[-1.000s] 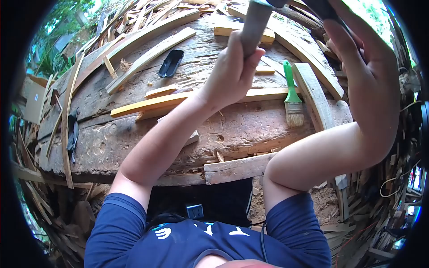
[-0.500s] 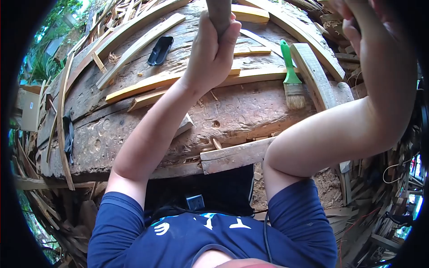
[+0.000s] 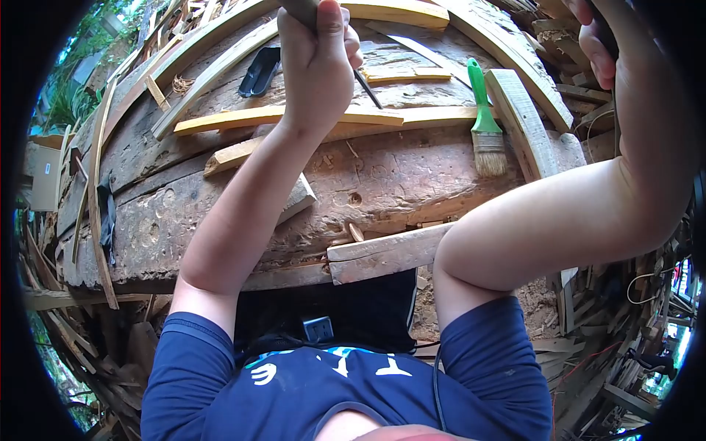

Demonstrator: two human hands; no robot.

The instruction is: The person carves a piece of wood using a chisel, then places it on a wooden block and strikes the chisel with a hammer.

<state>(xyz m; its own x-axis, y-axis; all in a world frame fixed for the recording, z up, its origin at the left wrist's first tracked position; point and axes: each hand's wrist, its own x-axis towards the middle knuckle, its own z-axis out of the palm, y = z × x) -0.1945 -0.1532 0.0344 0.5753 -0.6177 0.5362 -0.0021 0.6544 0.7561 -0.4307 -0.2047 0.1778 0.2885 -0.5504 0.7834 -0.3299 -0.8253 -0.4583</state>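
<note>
My left hand (image 3: 318,70) is raised over the workbench, its fingers wrapped round a grey-brown round stick (image 3: 300,10) that runs out of view at the top. Below that hand a thin dark rod (image 3: 367,90) slants toward the bench; whether it belongs to the stick I cannot tell. At the upper right edge my right hand (image 3: 597,45) is closed, partly cut off, with something dark against its fingers. A green-handled paintbrush (image 3: 487,132) lies on the bench between the two arms. Left of my left hand is a black tray-like case (image 3: 259,73).
The heavy, worn wooden bench (image 3: 397,165) carries several thin yellowish strips (image 3: 228,119). A thick pale block (image 3: 523,121) lies right of the brush. A short board (image 3: 390,253) lies along the near edge. Scrap wood is piled around the bench.
My left hand and the stick have moved left, and the thin dark rod now shows below the hand. The right hand has shifted slightly to the right.
</note>
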